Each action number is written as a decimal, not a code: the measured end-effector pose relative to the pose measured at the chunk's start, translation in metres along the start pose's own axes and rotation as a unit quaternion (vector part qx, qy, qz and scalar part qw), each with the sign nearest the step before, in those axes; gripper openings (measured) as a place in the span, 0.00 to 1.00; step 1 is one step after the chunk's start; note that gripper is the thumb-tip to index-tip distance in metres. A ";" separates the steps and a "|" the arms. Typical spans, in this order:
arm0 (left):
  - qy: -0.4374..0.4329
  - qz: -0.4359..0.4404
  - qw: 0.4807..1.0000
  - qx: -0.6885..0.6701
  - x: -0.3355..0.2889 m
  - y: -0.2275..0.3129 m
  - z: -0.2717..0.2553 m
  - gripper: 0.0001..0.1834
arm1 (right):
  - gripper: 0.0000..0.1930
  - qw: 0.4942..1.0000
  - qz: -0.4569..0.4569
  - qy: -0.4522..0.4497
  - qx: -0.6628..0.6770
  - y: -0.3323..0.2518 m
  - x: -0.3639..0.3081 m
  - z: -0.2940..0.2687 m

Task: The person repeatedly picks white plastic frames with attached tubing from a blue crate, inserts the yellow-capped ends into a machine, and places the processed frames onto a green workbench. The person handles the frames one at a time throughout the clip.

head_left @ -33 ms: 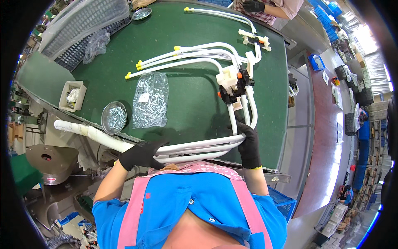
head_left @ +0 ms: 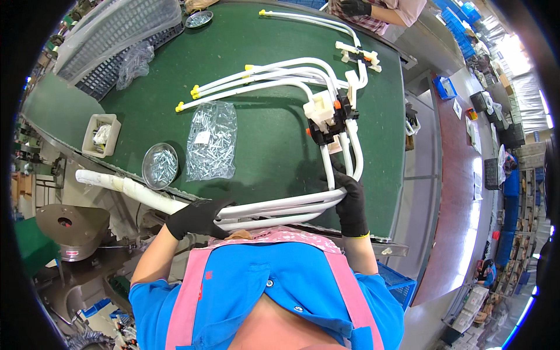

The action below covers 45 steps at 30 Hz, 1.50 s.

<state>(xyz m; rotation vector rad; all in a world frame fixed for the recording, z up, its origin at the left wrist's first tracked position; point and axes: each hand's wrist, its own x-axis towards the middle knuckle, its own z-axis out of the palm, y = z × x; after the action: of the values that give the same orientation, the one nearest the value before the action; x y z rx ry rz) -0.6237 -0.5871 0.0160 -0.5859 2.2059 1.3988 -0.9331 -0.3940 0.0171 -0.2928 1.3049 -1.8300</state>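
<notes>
A folding frame of white bent tubes (head_left: pixel 283 205) lies across the near edge of the table, its lower tubes close to my body. My left hand (head_left: pixel 199 219), in a black glove, is closed round the left ends of these tubes. At their right bend, my right hand (head_left: pixel 351 209), also black-gloved, grips the frame. Beyond it, the tubes run up into a black and white plastic joint (head_left: pixel 329 121) with orange parts. Long white tubes with yellow end caps (head_left: pixel 180 107) stretch left from there. Beside my left hand, a thicker wrapped white bar (head_left: pixel 137 191) sticks out leftward.
Left of the frame lie a clear bag of screws (head_left: pixel 211 142), a metal bowl of screws (head_left: pixel 160 165) and a white bin (head_left: pixel 101 135). Another tube frame (head_left: pixel 356 53) rests farther back. A person's gloved hand (head_left: pixel 356 7) shows across the green table (head_left: pixel 262 146).
</notes>
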 end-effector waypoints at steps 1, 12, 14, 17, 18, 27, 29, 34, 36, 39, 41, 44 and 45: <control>0.018 0.038 0.999 -0.026 0.000 -0.005 0.003 0.45 | 0.25 1.000 0.002 -0.002 -0.009 -0.006 -0.001 0.005; 0.211 0.189 0.957 0.060 0.007 0.006 0.004 0.25 | 0.42 0.995 -0.065 -0.071 -0.023 -0.058 0.039 0.040; 0.238 0.144 0.953 0.118 0.005 0.015 -0.012 0.26 | 0.43 0.993 -0.082 -0.086 -0.001 -0.060 0.053 0.041; 0.265 0.119 0.941 0.172 0.014 0.023 -0.045 0.27 | 0.44 0.978 -0.153 -0.140 0.038 -0.063 0.077 0.043; 0.274 0.142 0.932 0.190 0.022 0.023 -0.062 0.28 | 0.44 0.977 -0.160 -0.140 0.035 -0.065 0.090 0.045; 0.406 0.198 0.827 0.334 0.142 0.017 -0.234 0.20 | 0.40 0.957 -0.264 -0.112 0.048 -0.075 0.228 0.071; 0.411 0.216 0.821 0.332 0.174 0.015 -0.258 0.19 | 0.37 0.959 -0.269 -0.079 0.043 -0.069 0.262 0.063; 0.402 0.128 0.831 0.364 0.250 -0.003 -0.281 0.24 | 0.28 0.970 -0.233 -0.049 -0.047 -0.037 0.346 0.018; 0.409 0.089 0.834 0.358 0.270 -0.013 -0.274 0.31 | 0.27 0.938 -0.254 0.066 -0.227 -0.020 0.366 0.001; 0.407 0.011 0.842 0.354 0.282 -0.026 -0.275 0.40 | 0.29 0.831 -0.364 0.166 -0.386 0.000 0.376 -0.015; 0.406 -0.018 0.841 0.357 0.281 -0.031 -0.272 0.41 | 0.29 0.860 -0.289 0.163 -0.387 0.003 0.373 -0.019; 0.480 -0.008 0.782 0.397 0.271 -0.030 -0.258 0.41 | 0.28 0.919 -0.190 0.106 -0.328 -0.003 0.351 -0.018; 0.515 0.026 0.774 0.368 0.265 -0.027 -0.249 0.40 | 0.27 0.895 -0.234 0.117 -0.362 -0.001 0.334 -0.017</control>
<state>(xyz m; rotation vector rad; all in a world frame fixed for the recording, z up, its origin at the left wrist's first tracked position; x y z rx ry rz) -0.8589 -0.8538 -0.0653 -1.1355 3.2920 -0.0195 -1.1490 -0.6304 -0.0795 -0.8689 2.2214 -1.7037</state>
